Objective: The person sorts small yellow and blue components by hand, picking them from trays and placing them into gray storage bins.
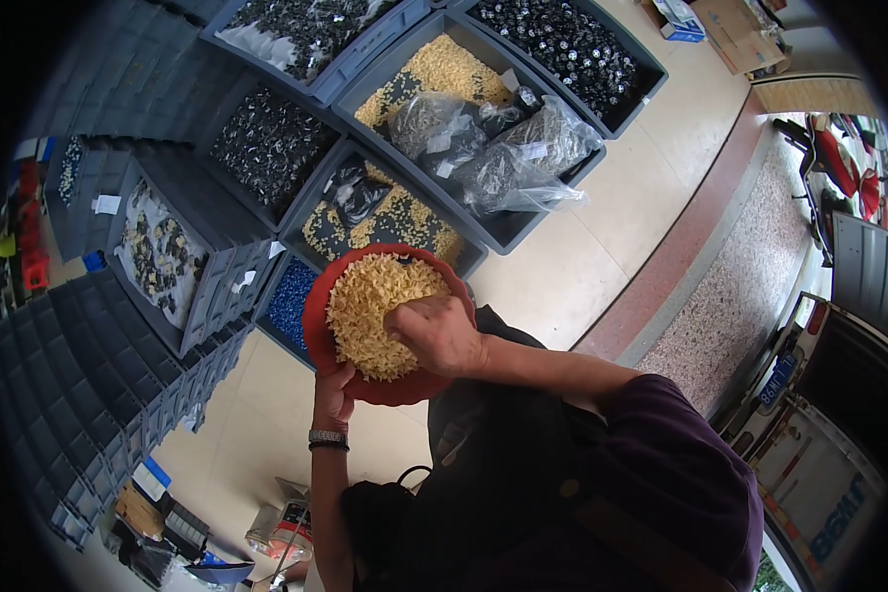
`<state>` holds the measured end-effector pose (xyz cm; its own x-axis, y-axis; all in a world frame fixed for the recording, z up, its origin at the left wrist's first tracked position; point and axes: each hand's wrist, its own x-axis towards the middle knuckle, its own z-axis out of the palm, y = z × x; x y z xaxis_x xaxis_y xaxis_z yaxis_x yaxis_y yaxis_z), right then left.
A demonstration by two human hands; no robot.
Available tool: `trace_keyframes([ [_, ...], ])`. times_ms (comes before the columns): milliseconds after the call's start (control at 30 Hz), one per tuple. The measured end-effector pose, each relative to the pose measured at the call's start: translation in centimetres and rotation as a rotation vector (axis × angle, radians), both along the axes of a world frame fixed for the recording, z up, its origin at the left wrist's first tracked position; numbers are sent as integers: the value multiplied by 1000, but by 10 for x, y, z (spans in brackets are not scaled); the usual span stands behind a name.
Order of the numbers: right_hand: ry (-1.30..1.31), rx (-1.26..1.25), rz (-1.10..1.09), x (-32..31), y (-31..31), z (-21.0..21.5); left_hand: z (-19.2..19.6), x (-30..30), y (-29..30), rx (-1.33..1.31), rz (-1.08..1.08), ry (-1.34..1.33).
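A round red bowl (318, 314) with a wavy rim is heaped with small pale-yellow pieces (373, 316). My left hand (334, 393) grips its near left rim from below and wears a metal-banded watch and a dark band at the wrist. Over the right side of the heap, my right hand (436, 333) is closed, its fingertips down at the yellow pieces; whatever it pinches is hidden. Just beyond the bowl stands a grey bin (479, 259) with scattered yellow pieces and a black plastic bag (355, 191) in it.
Farther back, a grey bin (511, 240) holds yellow pieces and clear bags of parts. Bins of black parts (562, 49) stand around it, and one of blue pieces (288, 301) is at left. Stacked grey crates (109, 385) rise on the left. A vehicle (819, 434) is at far right.
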<state>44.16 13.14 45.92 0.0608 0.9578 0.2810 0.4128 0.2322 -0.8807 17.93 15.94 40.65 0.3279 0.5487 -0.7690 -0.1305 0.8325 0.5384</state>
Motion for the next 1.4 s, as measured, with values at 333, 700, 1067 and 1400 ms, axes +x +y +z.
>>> trace_keyframes([
  [333,-59,-41,-19,-22,-30,21,21,-45,-23,56,108,-26],
  [700,-45,170,84,-119,-109,73,64,-145,-114,192,191,40],
  [1067,409,-108,21,-215,-170,89,124,-284,-244,272,394,46],
  [1400,620,-187,150,-245,-154,98,151,-259,-296,354,642,84],
])
